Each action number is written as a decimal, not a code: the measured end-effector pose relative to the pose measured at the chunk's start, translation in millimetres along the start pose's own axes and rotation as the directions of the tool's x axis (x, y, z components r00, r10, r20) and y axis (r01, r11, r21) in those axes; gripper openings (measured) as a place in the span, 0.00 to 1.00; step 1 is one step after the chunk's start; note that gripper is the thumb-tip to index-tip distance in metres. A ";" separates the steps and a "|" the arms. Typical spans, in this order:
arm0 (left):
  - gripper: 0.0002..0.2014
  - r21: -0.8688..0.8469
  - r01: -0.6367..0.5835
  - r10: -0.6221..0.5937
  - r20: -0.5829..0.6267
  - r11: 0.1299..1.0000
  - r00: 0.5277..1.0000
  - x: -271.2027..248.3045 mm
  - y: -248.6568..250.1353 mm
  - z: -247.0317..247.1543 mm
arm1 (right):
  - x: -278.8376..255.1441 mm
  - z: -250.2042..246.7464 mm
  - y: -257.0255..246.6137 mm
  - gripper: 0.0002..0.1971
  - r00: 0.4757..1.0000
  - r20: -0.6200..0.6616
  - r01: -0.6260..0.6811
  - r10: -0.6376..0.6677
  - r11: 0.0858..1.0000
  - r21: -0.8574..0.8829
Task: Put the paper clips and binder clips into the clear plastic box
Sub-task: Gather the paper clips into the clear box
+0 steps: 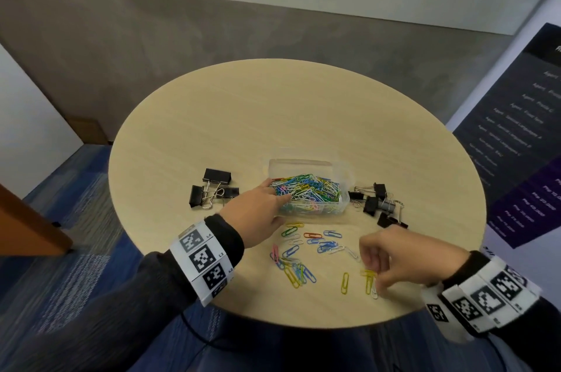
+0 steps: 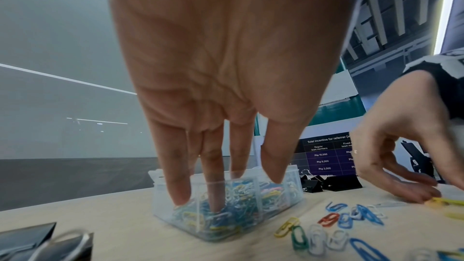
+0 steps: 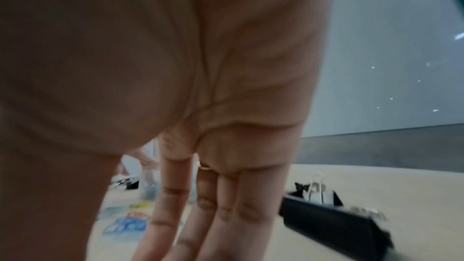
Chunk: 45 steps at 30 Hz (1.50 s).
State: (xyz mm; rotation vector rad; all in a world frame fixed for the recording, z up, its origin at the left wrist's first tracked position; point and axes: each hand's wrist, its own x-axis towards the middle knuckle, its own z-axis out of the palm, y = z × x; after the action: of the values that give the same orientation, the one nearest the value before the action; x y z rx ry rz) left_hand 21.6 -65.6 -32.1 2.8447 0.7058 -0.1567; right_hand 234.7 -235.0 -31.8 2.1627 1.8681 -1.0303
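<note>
Near table's (image 1: 212, 129) front edge, yellow paper clips (image 1: 368, 279) are being pinched by curled right hand (image 1: 391, 259), likely for sorting; straight-fingered left hand (image 1: 258, 214) is being dipped into clip box (image 1: 344, 173).

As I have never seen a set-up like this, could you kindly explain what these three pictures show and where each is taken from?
There is no machine: a person works with two bare hands. The wide picture comes from a camera on the head, looking down on a round table; the other two come from cameras on the wrists, looking along the hand. On the table are a clear box full of coloured paper clips, loose paper clips in front of it, and black binder clips on either side. The left hand dips straight fingers into the box. The right hand has its fingertips on yellow paper clips near the front edge; whether it pinches them I cannot tell. The right wrist picture is blurred.
</note>
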 end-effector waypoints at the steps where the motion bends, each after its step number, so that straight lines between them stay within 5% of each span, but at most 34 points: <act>1: 0.26 -0.001 0.000 0.000 -0.002 1.000 1.000 -0.1 0.4 0.0 | 0.7 5.1 1.2 0.15 1.000 0.004 0.010 -0.010 1.000 0.015; 7: 0.26 -0.014 0.016 -0.016 0.010 1.000 1.000 -1.0 0.2 0.9 | 10.0 17.5 -6.6 0.10 0.988 -0.083 0.137 -0.132 0.988 0.066; 12: 0.25 -0.005 0.011 -0.011 0.002 1.000 1.000 -0.5 -0.1 0.9 | 20.9 19.7 -14.7 0.06 0.960 -0.181 0.197 -0.213 0.975 -0.103; 21: 0.26 0.002 0.017 -0.017 0.004 1.000 1.000 -1.0 -1.0 1.8 | 33.6 -10.0 -18.7 0.06 0.953 -0.268 0.144 -0.140 0.990 -0.007; 25: 0.26 0.006 0.021 -0.021 0.014 1.000 1.000 -0.6 -0.6 1.8 | 38.3 -35.6 -27.0 0.04 0.763 -0.631 0.253 -0.139 0.963 0.094; 27: 0.27 0.005 0.021 -0.022 0.015 1.000 1.000 -0.6 -0.8 1.6 | 39.1 -39.1 -29.1 0.10 0.692 -0.706 0.257 -0.148 0.965 0.049; 29: 0.27 0.009 0.019 -0.019 0.012 1.000 1.000 -0.6 -1.2 1.7 | 37.0 -37.9 -31.7 0.12 0.712 -0.680 0.246 -0.175 0.969 0.009; 33: 0.27 0.016 0.015 -0.015 0.014 1.000 1.000 0.2 -1.2 2.5 | 31.7 -19.8 -36.2 0.19 0.897 -0.388 0.193 -0.212 0.977 -0.089; 36: 0.27 0.009 0.013 -0.013 0.009 1.000 1.000 0.2 -0.6 2.0 | 33.9 -0.2 -35.6 0.33 0.964 -0.228 0.110 -0.135 0.987 -0.120; 38: 0.26 0.013 0.004 -0.004 0.000 1.000 1.000 -0.4 0.3 0.8 | 39.7 7.5 -35.8 0.34 0.974 -0.202 0.082 -0.106 0.989 -0.126; 45: 0.26 0.004 0.006 -0.006 0.000 1.000 1.000 -2.0 1.4 -0.3 | 54.6 10.1 -46.8 0.09 0.944 -0.239 0.196 -0.227 0.969 -0.148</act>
State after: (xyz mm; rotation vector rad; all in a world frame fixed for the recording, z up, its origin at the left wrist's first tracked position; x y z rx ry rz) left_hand 20.4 -67.6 -31.2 2.8462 0.7148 -0.1591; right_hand 188.8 -182.9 -53.3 2.1446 2.2542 -0.6688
